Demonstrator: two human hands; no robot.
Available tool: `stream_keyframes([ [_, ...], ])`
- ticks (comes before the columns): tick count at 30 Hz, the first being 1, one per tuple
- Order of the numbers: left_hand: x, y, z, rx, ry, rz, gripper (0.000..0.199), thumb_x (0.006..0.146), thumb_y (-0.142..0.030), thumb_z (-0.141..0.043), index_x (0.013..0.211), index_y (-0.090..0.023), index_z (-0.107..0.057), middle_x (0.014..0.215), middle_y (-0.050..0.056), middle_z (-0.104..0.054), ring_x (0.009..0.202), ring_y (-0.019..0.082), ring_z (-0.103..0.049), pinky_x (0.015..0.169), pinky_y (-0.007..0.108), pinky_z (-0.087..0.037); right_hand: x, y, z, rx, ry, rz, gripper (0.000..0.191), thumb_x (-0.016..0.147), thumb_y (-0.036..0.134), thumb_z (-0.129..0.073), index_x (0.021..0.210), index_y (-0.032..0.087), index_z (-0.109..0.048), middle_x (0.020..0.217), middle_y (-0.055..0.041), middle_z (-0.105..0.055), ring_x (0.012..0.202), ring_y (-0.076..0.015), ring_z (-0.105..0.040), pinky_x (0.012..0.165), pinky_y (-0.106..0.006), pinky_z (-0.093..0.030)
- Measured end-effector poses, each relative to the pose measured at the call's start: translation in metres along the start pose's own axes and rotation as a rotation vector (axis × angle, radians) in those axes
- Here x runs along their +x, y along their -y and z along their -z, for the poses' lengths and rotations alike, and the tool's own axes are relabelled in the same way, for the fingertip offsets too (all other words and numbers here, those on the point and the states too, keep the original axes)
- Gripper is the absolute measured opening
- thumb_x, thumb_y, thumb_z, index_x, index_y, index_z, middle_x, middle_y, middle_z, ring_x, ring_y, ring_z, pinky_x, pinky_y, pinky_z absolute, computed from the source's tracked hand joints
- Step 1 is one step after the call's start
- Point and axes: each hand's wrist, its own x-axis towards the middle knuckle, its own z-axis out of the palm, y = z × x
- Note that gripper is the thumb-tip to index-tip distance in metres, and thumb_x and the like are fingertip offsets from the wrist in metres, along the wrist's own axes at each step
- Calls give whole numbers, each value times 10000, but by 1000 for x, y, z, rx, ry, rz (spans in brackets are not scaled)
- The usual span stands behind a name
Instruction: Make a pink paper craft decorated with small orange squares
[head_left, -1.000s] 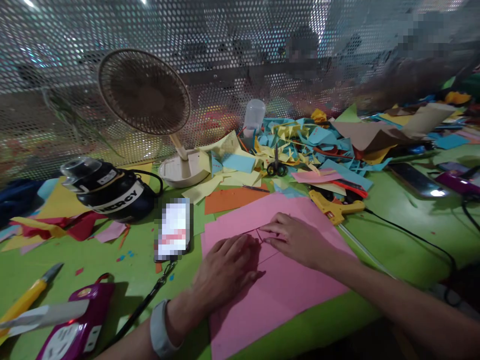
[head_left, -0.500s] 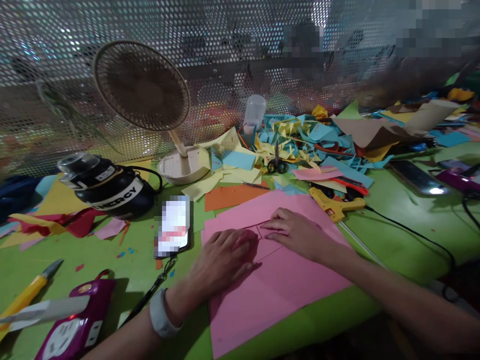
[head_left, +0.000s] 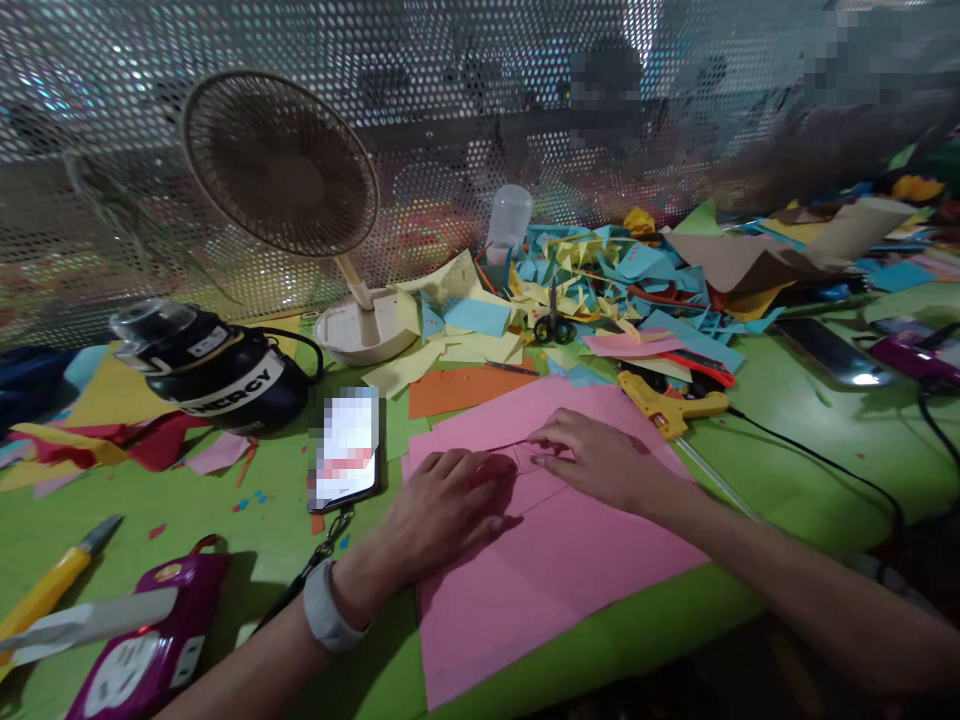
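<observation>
On the green counter (head_left: 840, 480), a black bottle (head_left: 240, 385) sits at the left, with a lit phone (head_left: 352, 450) beside it and, nearer, a yellow knife (head_left: 60, 590) and a purple box (head_left: 169, 610) that a grey strip (head_left: 112, 617) partly covers. A fan (head_left: 281, 165) stands before a perforated wall (head_left: 465, 60), an orange sheet (head_left: 457, 392) lying in front of its base. To the right, scissors (head_left: 553, 322) rest at a heap of scraps (head_left: 600, 265) near a clear container (head_left: 511, 212), with a yellow glue gun (head_left: 664, 408), its cord (head_left: 814, 440) trailing rightward, and a darker phone (head_left: 829, 350) beyond.
</observation>
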Motion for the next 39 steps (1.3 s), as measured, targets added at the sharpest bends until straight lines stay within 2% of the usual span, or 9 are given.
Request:
stream_keyframes([
  [3,1,0,-1,9,14,9,436,953,-515,-444,1255,-221,-556,1236,87,-612,1018,265,-574,807,418,-482,5,7,1,41,0,-160,164,889,323,-565,939,209,-671,935,-51,-687,806,-184,-644,697,-285,-473],
  [7,1,-1,-1,7,26,31,449,950,-512,-452,1266,-207,-549,1264,83,-610,1028,273,-570,814,426,-477,18,17,5,251,303,-384,246,866,397,-565,784,174,-630,600,-19,-651,471,-136,-596,445,-235,-441],
  [10,1,-3,0,6,35,50,473,943,-519,-462,1288,-203,-531,1254,90,-613,1026,274,-573,816,425,-479,28,24,10,383,463,-491,202,840,315,-577,708,163,-594,500,8,-596,387,-121,-558,368,-219,-438],
  [18,7,-8,3,13,66,69,479,923,-552,-482,1230,-194,-559,1208,93,-629,983,268,-593,792,411,-480,38,25,12,539,549,-517,256,793,140,-560,537,151,-552,383,31,-560,308,-72,-493,339,-158,-412],
  [27,-17,4,13,-23,84,11,506,950,-573,-399,1232,-187,-567,1206,115,-646,1049,268,-609,803,390,-479,38,13,7,702,593,-524,236,782,155,-602,550,140,-565,431,-3,-621,345,-91,-553,384,-175,-468],
  [29,-15,4,19,-101,72,113,451,964,-532,-389,1113,-190,-641,1075,118,-688,927,250,-642,743,367,-484,37,11,6,707,591,-524,214,774,142,-596,562,142,-568,434,2,-622,341,-93,-554,373,-175,-460],
  [31,-5,0,21,-222,69,366,456,974,-471,-362,854,-178,-688,816,102,-699,695,205,-640,609,314,-463,37,10,4,700,586,-526,199,768,131,-585,570,145,-572,427,9,-617,328,-95,-545,359,-179,-450],
  [34,18,-9,18,-613,262,697,518,944,-479,-395,546,-190,-558,445,27,-574,373,137,-520,430,252,-373,37,10,4,692,583,-519,201,747,106,-571,551,151,-566,425,8,-620,326,-96,-540,360,-180,-450],
  [39,45,-11,8,-1055,464,858,492,897,-380,-471,446,-184,-506,414,35,-597,341,145,-542,405,251,-421,38,11,6,682,591,-503,237,760,98,-539,529,147,-564,430,-3,-628,317,-84,-527,356,-168,-442],
])
